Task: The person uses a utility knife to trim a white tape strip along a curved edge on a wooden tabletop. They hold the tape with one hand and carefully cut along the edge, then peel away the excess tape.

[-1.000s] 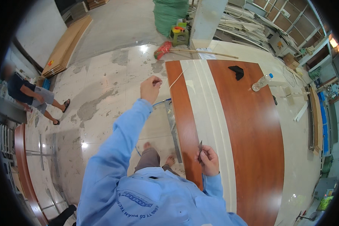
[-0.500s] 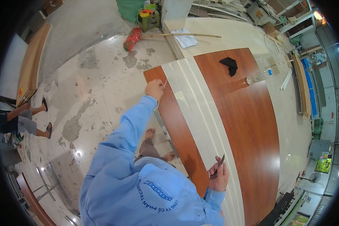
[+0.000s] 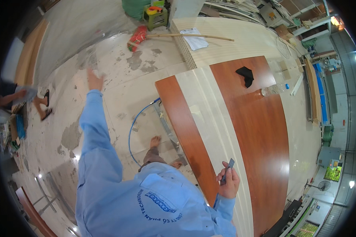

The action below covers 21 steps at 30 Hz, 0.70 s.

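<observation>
Stretched out to the left over the tiled floor, my left hand (image 3: pixel 94 80) is smeared by motion. A faint blur shows just beyond its fingers, and I cannot make out what it is. My right hand (image 3: pixel 230 185) is closed on a narrow, flat dark blade (image 3: pixel 228 170), held tilted up above the panel. Under it lies a large reddish-brown wood-look panel (image 3: pixel 257 150) with a pale lengthwise band (image 3: pixel 209 110). A folded black item (image 3: pixel 245 76) and a clear plastic bottle (image 3: pixel 272 90) lie on its far right part.
A blue hose (image 3: pixel 130 132) curves on the left of the panel. A stick with a red bundle (image 3: pixel 137 38) crosses to a stack of pale boards (image 3: pixel 225 35), which bears a clipboard (image 3: pixel 194 39). Another person (image 3: pixel 23 96) is at the far left. A green stool (image 3: pixel 156 19) stands beyond.
My left hand has swung left from the panel's left edge out over the floor. The blue hose now shows. My right hand has turned the blade slightly. The other person has shifted.
</observation>
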Tool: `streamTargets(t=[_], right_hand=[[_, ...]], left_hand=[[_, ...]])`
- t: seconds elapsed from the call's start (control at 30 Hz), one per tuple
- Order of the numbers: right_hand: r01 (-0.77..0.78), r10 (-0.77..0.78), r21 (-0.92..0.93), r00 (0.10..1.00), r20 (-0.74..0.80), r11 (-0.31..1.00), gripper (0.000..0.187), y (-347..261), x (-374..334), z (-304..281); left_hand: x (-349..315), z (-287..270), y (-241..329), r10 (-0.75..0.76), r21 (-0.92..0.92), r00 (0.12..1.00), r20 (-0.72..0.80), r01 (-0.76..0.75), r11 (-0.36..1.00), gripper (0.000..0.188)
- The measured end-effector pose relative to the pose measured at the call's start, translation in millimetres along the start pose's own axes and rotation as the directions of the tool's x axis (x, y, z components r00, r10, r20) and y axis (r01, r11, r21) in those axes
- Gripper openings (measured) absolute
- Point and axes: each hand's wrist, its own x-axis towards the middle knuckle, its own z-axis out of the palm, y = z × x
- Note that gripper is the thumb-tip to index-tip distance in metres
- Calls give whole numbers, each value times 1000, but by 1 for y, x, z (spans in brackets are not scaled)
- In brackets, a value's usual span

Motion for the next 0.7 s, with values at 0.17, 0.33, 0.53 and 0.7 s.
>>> streamTargets(t=[0.17,0.33,0.53,0.7], right_hand=[[23,-15,-169,999,50,985,33,-4,2,12],[75,-56,-262,995,80,962,32,-5,2,18],[187,-152,-284,978,141,940,32,-4,1,8],[230,-192,-263,968,162,937,29,-4,-8,-20]], left_hand=[[-93,3,-55,-75,-175,246,966,842,510,78],[-98,-14,-56,-437,426,779,449,243,871,42],[-58,-74,17,-183,196,983,-26,184,963,40],[-4,-127,56,-172,-451,978,-122,100,887,31]])
